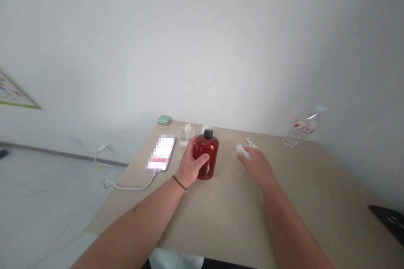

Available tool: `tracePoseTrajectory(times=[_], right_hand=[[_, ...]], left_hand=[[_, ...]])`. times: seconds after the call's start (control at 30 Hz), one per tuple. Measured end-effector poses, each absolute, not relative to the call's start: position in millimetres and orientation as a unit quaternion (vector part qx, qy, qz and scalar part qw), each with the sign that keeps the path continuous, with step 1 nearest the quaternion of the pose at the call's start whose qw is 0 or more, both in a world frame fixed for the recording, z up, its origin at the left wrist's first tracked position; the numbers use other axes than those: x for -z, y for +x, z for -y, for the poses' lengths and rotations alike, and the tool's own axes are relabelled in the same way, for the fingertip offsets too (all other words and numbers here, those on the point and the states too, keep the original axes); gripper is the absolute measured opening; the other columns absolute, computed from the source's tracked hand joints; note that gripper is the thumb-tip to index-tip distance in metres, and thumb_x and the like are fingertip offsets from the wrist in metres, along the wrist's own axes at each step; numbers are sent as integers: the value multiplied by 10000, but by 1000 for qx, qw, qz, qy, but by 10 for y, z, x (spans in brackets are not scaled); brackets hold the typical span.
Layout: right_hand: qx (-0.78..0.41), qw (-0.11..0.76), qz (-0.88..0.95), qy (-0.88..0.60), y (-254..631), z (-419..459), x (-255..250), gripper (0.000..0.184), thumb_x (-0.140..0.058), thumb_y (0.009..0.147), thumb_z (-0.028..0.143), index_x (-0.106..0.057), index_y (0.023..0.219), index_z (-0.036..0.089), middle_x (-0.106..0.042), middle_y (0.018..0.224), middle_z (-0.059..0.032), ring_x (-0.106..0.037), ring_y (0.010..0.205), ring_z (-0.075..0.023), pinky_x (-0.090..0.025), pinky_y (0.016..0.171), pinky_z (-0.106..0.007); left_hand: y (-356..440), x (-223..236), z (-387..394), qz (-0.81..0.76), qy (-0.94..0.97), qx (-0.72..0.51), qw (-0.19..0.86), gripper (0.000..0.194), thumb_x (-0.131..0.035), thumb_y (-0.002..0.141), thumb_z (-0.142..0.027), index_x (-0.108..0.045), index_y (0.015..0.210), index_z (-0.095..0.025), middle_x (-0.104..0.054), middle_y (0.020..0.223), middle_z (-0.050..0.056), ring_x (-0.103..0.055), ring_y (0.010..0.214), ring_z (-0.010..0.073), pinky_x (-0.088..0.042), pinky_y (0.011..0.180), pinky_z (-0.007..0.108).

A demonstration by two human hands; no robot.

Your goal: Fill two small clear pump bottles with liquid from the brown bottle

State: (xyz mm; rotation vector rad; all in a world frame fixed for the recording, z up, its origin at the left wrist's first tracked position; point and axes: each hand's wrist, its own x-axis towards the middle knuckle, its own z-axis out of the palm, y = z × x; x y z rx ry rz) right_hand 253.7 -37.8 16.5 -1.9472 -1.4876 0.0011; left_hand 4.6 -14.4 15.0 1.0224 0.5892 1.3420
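My left hand (190,164) wraps around the side of an amber plastic bottle (207,159) with a black screw cap, which stands upright on the table. My right hand (256,167) lies palm down to the right of the bottle, its fingertips touching a crumpled white tissue (243,151). A smaller white scrap (251,142) lies just beyond those fingers.
The beige table (221,218) ends at a wall behind. A smartphone (160,153) with a white charging cable lies left, near a clear container (187,135) and a small green case (164,120). A clear water bottle (301,130) stands at the back right.
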Motion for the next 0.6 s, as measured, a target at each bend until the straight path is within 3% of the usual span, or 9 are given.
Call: tracePoseTrajectory(times=[0.07,0.13,0.2,0.27,0.37,0.43,0.6], right_hand=[[39,286,592,-752,2499,445,-223,381,-590,845,579,-746,982,260,-718,1143,-138,-653,1054,-348,-478,904,-536],[78,302,613,-726,2391,536,-356,449,-441,939,586,-734,938,244,-711,1130,-133,-649,1047,-321,-472,889,-495],[78,312,656,-682,2249,631,-551,560,-298,999,575,-678,795,218,-702,863,-103,-654,848,-255,-470,754,-374],[56,259,678,-686,2097,711,-763,619,-222,1021,576,-609,688,227,-637,670,-59,-599,651,-212,-371,590,-311],[40,115,688,-715,1900,768,-1017,576,-326,995,614,-602,660,235,-654,651,-58,-577,602,-211,-236,528,-304],[23,58,691,-720,1822,768,-1120,545,-368,997,583,-610,656,233,-669,666,-60,-581,611,-205,-212,531,-305],[-20,34,736,-676,1846,784,-1253,422,-428,1005,451,-621,714,214,-660,679,-44,-563,631,-175,-259,559,-288]], left_hand=[[31,-158,172,-246,492,-559,620,692,-879,689,-313,-593,1316,-248,-712,1208,85,-671,1094,302,-473,1017,397],[6,-186,203,-247,551,-539,587,739,-898,654,-271,-607,1332,-242,-685,1287,104,-620,1207,336,-415,1104,415],[-21,-224,232,-259,608,-512,549,792,-940,568,-239,-652,1306,-239,-666,1330,116,-564,1281,371,-351,1166,430],[-39,-255,253,-263,652,-485,520,816,-959,524,-243,-676,1289,-252,-671,1324,117,-552,1288,393,-318,1191,454],[-51,-271,265,-265,705,-454,476,813,-951,549,-300,-666,1310,-270,-688,1292,117,-567,1268,403,-334,1184,479],[-57,-266,259,-264,723,-444,459,799,-936,581,-343,-655,1325,-272,-687,1298,117,-583,1258,396,-357,1173,480],[-75,-245,204,-216,754,-401,473,848,-895,612,-481,-594,1368,-243,-655,1361,116,-613,1233,367,-427,1125,504]])
